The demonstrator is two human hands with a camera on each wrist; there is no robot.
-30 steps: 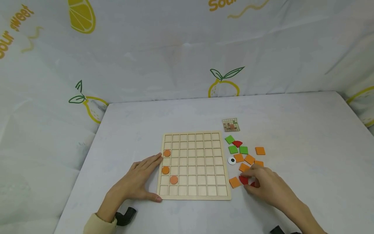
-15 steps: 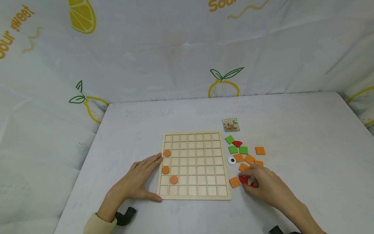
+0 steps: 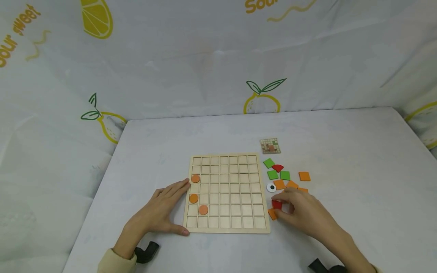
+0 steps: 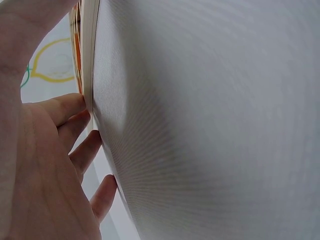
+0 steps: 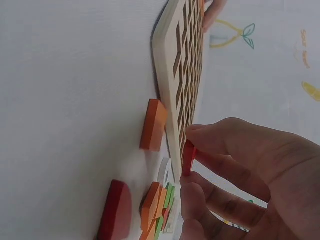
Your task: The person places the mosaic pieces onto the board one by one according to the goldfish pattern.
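A wooden grid board (image 3: 229, 230) lies flat on the table with three orange discs (image 3: 203, 210) in cells at its left side. Against the board's left edge rests my left hand (image 3: 160, 212), thumb at the lower left corner; the left wrist view shows its fingertips (image 4: 75, 102) touching the edge. My right hand (image 3: 304, 212) pinches a red tile (image 5: 188, 157) between thumb and fingers, lifted off the table just right of the board. Under it sits an orange square tile (image 5: 153, 125), partly covered by the hand in the head view. Another red tile (image 5: 115, 210) lies on the table.
Right of the board lie green square tiles (image 3: 272, 174), more orange square tiles (image 3: 304, 176), a red wedge tile (image 3: 278, 168) and a white disc with a black dot (image 3: 271, 187). A small pattern card (image 3: 270, 146) lies beyond them.
My right hand has lifted the red tile and carried it left and slightly forward, toward the board. The left hand has stayed at the board's edge.
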